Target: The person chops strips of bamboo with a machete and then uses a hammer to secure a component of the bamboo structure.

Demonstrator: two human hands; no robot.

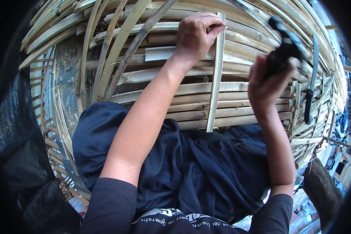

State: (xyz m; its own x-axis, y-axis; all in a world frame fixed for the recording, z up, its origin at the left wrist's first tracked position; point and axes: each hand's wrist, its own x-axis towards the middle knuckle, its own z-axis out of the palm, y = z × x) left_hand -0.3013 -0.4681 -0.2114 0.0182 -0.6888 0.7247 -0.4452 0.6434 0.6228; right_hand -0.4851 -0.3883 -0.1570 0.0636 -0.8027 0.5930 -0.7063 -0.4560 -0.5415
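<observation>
My left hand is closed in a pinch beside the upper part of a narrow upright bamboo strip. A tiny dark tip shows at its fingertips against the strip, too small to name. The strip crosses several horizontal split bamboo slats and ends near the dark cloth over my lap. Raised to the right, my right hand grips a dark tool with a bulky head. Motion blur hides its exact kind. It is apart from the slats' upright strip and from my left hand.
A long knife with a black handle stands upright against the bamboo at the right. Loose bamboo strips lean across the slats at the left. Black plastic sheeting hangs at far left; a thick log is at lower right.
</observation>
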